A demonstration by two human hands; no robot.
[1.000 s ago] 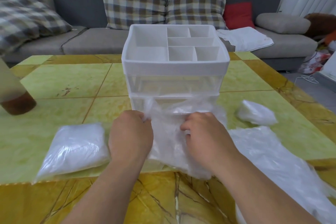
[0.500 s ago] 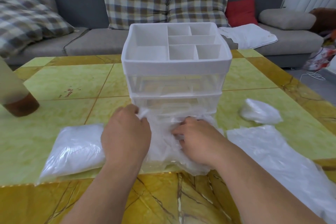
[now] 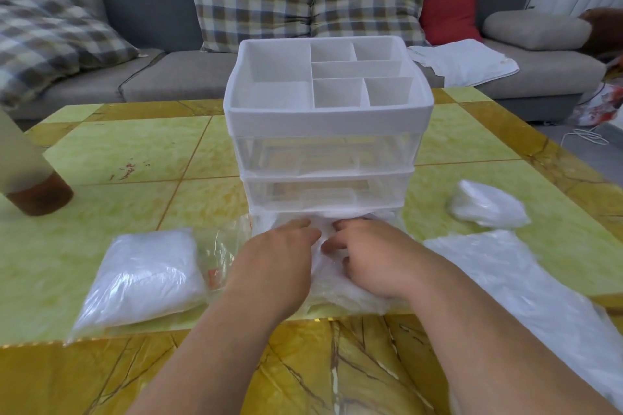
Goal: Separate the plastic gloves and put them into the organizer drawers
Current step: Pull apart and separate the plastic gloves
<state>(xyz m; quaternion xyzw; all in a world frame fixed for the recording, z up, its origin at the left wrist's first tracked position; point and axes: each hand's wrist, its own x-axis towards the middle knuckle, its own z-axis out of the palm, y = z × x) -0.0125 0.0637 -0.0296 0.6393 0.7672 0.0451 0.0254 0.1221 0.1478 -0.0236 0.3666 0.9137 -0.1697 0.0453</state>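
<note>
A white organizer [image 3: 328, 118] with a divided top tray and clear drawers stands mid-table. At its foot lies a crumpled wad of clear plastic gloves [image 3: 340, 296], in what looks like the pulled-out bottom drawer. My left hand [image 3: 279, 256] presses on the wad with its fingers stretched forward. My right hand [image 3: 371, 259] is beside it, fingers curled into the plastic. A sealed pack of gloves [image 3: 145, 276] lies left of my hands. A small bunch of gloves [image 3: 485, 207] sits to the right.
A large loose sheet of clear plastic [image 3: 512, 283] spreads over the table's right front. A brown-based bottle [image 3: 33, 192] stands at the left edge. Behind the yellow-green table [image 3: 135, 152] is a grey sofa with checked cushions.
Both hands have moved down and forward with the glove wad, from holding it up in front of the organizer to pushing it low at its base. The left fingers have straightened.
</note>
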